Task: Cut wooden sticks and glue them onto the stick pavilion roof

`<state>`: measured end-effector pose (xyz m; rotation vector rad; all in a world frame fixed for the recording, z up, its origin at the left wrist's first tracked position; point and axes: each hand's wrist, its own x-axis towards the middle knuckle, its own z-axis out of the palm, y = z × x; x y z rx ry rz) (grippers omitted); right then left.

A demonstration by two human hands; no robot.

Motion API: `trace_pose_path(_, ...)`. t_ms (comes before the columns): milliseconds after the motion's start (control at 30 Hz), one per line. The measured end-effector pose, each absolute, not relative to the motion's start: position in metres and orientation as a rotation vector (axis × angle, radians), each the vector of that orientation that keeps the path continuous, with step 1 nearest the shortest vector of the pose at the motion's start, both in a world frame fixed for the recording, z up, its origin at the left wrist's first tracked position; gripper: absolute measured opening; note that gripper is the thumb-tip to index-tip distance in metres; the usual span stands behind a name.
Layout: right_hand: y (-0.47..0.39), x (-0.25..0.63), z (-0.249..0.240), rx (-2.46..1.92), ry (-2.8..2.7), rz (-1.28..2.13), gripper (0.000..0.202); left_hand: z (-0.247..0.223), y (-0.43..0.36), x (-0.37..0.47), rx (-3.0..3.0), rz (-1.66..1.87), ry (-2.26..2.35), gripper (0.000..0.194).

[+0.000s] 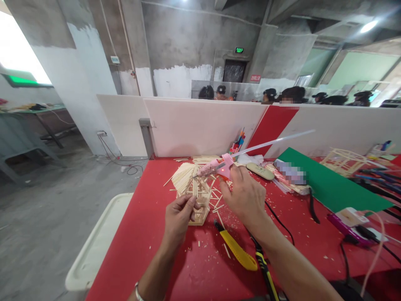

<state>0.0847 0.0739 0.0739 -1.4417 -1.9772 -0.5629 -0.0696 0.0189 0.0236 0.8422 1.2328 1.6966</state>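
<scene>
My right hand [246, 190] is wrapped round a pink glue gun [224, 166], with a long clear glue stick [272, 143] jutting from its back. The gun's nozzle points left, over thin wooden sticks [194, 186] that my left hand [180, 213] pinches between thumb and fingers. Beneath and behind them is a small structure of pale wooden sticks [204, 205] on the red tabletop [140, 246]. A fan of loose sticks [183, 177] lies at its upper left. Whether the nozzle touches the held sticks is unclear.
A yellow cutter [239, 251] and yellow-black handled tool [266, 274] lie near my right forearm. Farther right are a green board [326, 184], a purple power strip [347, 230] and cables. A white partition [200, 125] stands behind the table; people's heads show beyond it.
</scene>
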Motion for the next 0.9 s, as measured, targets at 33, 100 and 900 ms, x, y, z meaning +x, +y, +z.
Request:
trace_pose_path(33, 0.074, 0.085, 0.074, -1.443, -1.977, -0.566, 0.029, 0.023, 0.019, -0.069, 0.847, 1.702, 1.241, 0.027)
trace_pose_path(100, 0.074, 0.084, 0.073, -1.444, -1.982, -0.571, 0.03, 0.022, 0.02, -0.069, 0.856, 1.706, 1.252, 0.028)
trace_pose_path(900, 0.06, 0.143, 0.047, -1.927, -1.708, -0.326, 0.043, 0.01, 0.003, -0.072, 0.977, 1.662, 1.393, 0.031)
